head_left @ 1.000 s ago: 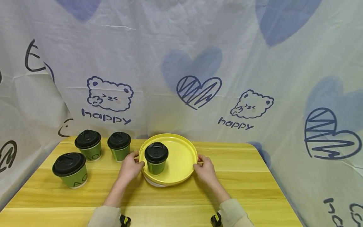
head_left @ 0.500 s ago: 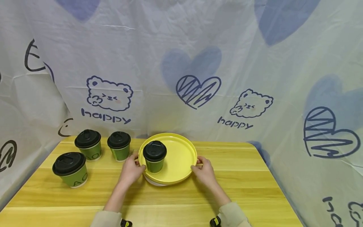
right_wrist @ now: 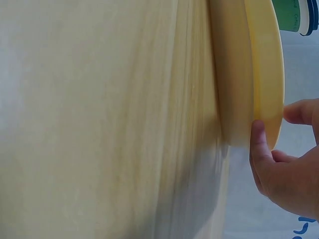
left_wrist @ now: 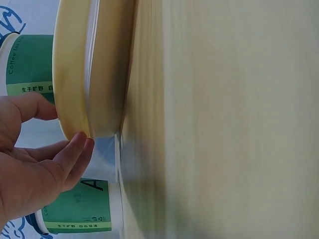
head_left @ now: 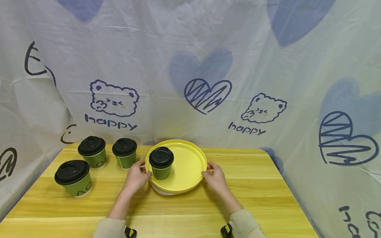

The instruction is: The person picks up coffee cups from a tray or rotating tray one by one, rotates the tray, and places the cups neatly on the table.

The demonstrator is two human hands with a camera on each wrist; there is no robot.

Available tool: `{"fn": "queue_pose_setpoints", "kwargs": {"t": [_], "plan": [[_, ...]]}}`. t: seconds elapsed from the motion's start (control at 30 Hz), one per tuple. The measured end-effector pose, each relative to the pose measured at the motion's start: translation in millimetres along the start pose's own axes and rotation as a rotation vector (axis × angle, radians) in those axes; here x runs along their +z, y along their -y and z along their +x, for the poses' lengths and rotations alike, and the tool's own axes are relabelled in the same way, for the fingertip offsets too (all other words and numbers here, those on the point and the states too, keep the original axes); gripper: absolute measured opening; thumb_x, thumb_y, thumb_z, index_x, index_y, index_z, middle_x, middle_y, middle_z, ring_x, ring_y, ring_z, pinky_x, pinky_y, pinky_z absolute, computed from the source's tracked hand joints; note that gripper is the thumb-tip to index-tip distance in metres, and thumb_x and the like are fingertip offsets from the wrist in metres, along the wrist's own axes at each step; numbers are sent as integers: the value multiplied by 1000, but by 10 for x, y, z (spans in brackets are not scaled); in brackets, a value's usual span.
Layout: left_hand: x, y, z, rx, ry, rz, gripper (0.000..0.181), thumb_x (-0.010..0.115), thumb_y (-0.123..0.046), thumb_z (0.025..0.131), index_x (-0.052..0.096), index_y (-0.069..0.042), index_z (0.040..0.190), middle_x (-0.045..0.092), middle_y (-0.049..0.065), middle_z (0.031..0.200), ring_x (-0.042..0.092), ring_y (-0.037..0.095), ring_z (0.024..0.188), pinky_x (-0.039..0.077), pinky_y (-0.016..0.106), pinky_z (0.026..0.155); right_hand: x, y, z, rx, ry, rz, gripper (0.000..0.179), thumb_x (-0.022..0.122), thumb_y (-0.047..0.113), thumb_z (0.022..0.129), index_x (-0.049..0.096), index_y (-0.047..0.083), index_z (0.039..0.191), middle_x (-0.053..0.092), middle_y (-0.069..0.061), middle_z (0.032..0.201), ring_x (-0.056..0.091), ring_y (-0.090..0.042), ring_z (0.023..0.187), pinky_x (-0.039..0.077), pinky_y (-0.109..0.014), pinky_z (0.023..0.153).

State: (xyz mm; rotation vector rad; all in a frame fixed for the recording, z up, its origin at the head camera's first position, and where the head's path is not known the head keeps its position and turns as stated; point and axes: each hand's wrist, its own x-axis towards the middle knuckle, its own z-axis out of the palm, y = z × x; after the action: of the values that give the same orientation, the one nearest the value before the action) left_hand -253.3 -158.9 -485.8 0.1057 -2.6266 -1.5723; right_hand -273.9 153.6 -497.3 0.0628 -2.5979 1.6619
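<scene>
A round yellow tray (head_left: 190, 165) with a raised rim sits on a pale round base (head_left: 162, 191). On the tray's left part stands an upright green paper cup (head_left: 161, 173) with a black lid. My left hand (head_left: 137, 177) pinches the tray's left rim, its thumb (left_wrist: 42, 107) at the upper edge and fingertips (left_wrist: 79, 142) lower on the side wall. At the right rim, my right hand (head_left: 216, 178) pinches in the same way; its thumb (right_wrist: 299, 112) touches the upper edge and a finger (right_wrist: 259, 137) lies on the side.
Three more lidded green cups stand on the wooden table (head_left: 253, 198) at left: a near one (head_left: 78, 186), one behind it (head_left: 98, 160), and one (head_left: 126, 161) close to my left hand. A printed white cloth (head_left: 166, 109) hangs behind the table.
The cup on the tray has shifted slightly left and away from me, as if the tray turned a little clockwise. Both hands stay at the rim, and the other cups have not moved.
</scene>
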Motion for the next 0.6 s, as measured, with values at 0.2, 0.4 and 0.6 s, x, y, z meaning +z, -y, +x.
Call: {"fn": "queue_pose_setpoints", "kwargs": {"t": [0.2,0.4,0.6], "plan": [[-34,39,43,5,21,4,63,62,3,89,42,19,147,54,39,137,61,47,122,58,45,95,-11,7,19,-28,4,-11,57,66,4,93,48,-16,143,56,-26,127,63,-20,91,54,-23,64],[-49,31,66,-3,18,6,62,62,2,90,43,17,147,54,38,138,61,46,121,57,46,96,-8,7,13,-23,15,-23,57,65,3,93,48,-14,145,56,-26,130,63,-21,92,54,-23,64],[-32,27,23,-7,15,-21,62,62,1,90,44,17,147,54,38,139,61,46,123,57,47,98,-2,2,-12,1,20,-8,58,64,3,94,46,-13,148,53,-25,131,62,-19,90,54,-22,63]]}}
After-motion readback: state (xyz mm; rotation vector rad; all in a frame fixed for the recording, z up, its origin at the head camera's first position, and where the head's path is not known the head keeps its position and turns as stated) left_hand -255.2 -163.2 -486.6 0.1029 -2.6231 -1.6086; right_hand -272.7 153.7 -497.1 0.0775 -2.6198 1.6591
